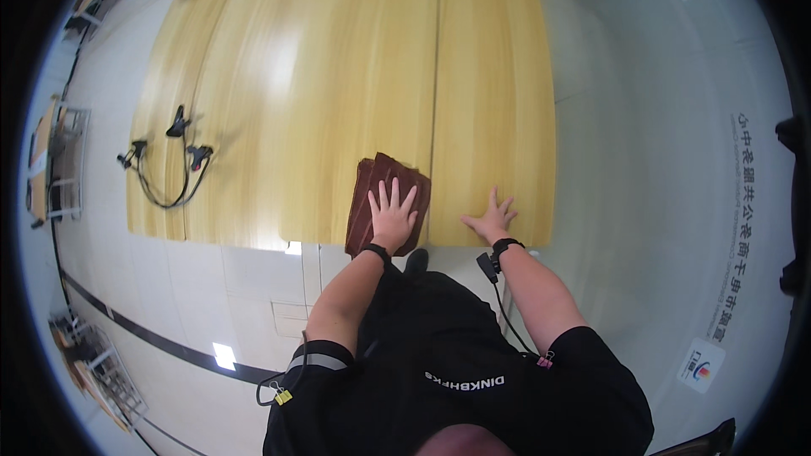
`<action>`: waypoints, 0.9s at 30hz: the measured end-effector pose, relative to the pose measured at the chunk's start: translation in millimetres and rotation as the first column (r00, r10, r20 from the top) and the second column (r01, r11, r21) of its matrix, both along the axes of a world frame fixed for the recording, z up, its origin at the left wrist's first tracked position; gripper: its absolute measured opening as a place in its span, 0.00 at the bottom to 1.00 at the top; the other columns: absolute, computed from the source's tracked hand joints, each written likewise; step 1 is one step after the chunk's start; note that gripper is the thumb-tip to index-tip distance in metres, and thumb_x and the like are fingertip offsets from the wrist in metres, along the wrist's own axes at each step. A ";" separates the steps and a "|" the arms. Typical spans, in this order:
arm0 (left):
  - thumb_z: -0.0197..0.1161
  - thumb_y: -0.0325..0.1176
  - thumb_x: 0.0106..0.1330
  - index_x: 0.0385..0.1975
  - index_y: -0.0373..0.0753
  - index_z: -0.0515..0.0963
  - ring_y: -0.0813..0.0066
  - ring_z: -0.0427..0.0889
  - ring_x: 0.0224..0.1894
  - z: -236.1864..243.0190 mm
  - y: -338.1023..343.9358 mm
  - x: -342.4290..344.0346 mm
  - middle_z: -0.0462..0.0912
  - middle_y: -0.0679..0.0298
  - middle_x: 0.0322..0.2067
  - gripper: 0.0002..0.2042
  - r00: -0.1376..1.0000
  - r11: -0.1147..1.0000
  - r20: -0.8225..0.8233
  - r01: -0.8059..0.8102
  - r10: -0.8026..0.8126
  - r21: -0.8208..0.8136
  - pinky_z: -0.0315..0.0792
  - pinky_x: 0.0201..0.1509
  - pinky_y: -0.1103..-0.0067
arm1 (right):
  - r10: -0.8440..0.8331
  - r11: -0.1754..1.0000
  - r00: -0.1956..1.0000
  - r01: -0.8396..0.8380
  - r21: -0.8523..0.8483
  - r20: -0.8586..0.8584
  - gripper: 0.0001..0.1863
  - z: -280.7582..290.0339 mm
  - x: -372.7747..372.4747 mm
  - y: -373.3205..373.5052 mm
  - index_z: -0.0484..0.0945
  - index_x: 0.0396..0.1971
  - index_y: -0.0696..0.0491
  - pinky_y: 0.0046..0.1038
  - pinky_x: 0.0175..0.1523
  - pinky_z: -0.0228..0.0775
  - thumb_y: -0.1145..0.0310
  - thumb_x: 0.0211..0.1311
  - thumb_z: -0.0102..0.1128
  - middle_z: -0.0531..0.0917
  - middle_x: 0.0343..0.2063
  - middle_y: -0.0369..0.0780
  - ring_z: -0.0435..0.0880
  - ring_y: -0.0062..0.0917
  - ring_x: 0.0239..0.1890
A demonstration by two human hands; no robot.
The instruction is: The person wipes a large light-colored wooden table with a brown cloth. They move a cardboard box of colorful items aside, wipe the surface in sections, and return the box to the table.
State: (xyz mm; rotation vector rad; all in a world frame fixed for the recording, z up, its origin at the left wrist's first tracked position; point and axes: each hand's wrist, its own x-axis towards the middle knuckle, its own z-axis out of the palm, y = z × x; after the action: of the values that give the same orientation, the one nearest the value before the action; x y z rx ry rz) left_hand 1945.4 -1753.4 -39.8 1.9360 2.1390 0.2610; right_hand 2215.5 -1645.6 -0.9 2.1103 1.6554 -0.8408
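One brown cloth (384, 186) under left hand (392, 218), seemingly folded

One camera sits on the person's head and looks steeply down over the chest at the near edge of the wooden table (355, 76). Its wide lens bends the table edges and takes in the pale floor (642, 203) around.

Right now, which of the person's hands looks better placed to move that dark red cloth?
Probably the left hand: it lies flat on the folded cloth, while the right hand rests on bare table beside it.
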 end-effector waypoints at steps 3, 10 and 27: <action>0.63 0.50 0.74 0.82 0.60 0.62 0.33 0.49 0.84 -0.4 57.7 13.6 0.55 0.48 0.83 0.36 1.000 1.000 -0.023 0.012 -0.012 -0.004 0.43 0.81 0.33 | 0.002 1.000 1.000 -0.002 0.021 0.014 0.78 4.5 -0.5 0.0 0.34 0.87 0.33 0.63 0.84 0.40 0.36 0.45 0.85 0.31 0.83 0.65 0.32 0.78 0.81; 0.60 0.49 0.76 0.83 0.54 0.60 0.37 0.50 0.84 -14.1 233.1 -22.5 0.55 0.50 0.83 0.36 0.989 0.997 -0.134 0.066 -0.060 0.037 0.42 0.82 0.35 | -0.059 0.998 0.998 0.059 -0.024 0.003 0.79 22.4 -6.8 9.5 0.37 0.87 0.34 0.60 0.84 0.48 0.40 0.43 0.88 0.34 0.83 0.63 0.33 0.75 0.82; 0.56 0.53 0.78 0.82 0.50 0.62 0.34 0.54 0.82 -21.8 320.2 -53.5 0.60 0.48 0.81 0.34 0.958 0.972 -0.234 0.201 -0.169 0.121 0.47 0.82 0.36 | -0.216 0.970 0.976 0.213 -0.120 -0.011 0.78 36.4 -10.5 17.6 0.41 0.86 0.25 0.85 0.69 0.55 0.43 0.39 0.92 0.29 0.86 0.49 0.26 0.62 0.85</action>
State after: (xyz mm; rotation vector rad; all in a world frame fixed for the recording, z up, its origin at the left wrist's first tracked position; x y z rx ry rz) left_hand 1891.9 -1433.2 -61.7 2.3313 2.1001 0.1740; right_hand 2205.0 -1628.0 35.5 2.2309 1.3682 -1.0060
